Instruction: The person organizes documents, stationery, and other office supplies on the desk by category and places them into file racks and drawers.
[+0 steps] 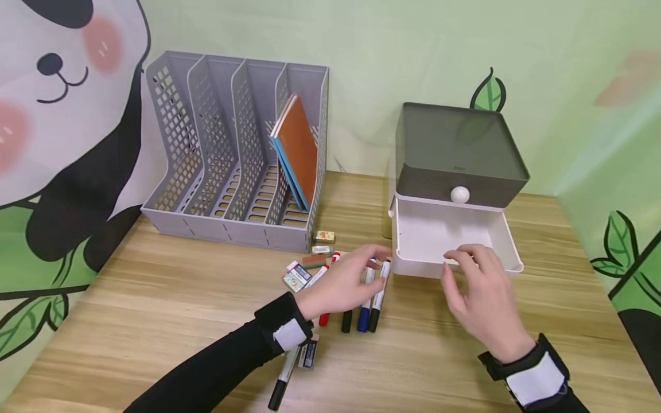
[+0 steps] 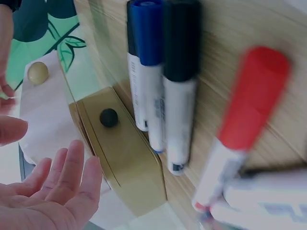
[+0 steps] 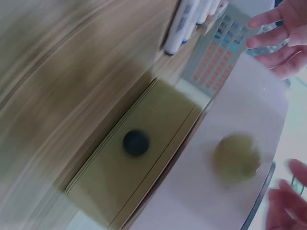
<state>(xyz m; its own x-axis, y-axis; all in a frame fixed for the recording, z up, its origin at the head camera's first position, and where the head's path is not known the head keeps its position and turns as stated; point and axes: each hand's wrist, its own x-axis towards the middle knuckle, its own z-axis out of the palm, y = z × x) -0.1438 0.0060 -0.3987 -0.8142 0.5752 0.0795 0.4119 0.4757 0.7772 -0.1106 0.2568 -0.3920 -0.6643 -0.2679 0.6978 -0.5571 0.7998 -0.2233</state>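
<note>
My left hand point(image 1: 343, 281) hovers over several markers point(image 1: 380, 295), fingers spread and nothing held. In the left wrist view that hand point(image 2: 57, 191) shows palm and loose fingers beside white markers with blue, black and red caps point(image 2: 254, 96). My right hand point(image 1: 480, 292) is at the front rim of a pulled-out white drawer point(image 1: 428, 261), its fingers loosely bent and holding nothing. A tan round knob point(image 3: 236, 158) sits on that drawer's front in the right wrist view. Below it is a tan drawer point(image 3: 110, 177) with a dark knob point(image 3: 136, 143).
The drawer unit has a dark grey top point(image 1: 459, 137) with a white knob point(image 1: 460, 194). To the left stands a grey file holder point(image 1: 232, 229) with orange and blue notebooks point(image 1: 299, 155). Erasers point(image 1: 296, 276) lie near it, and another marker point(image 1: 281, 384) lies by the left sleeve.
</note>
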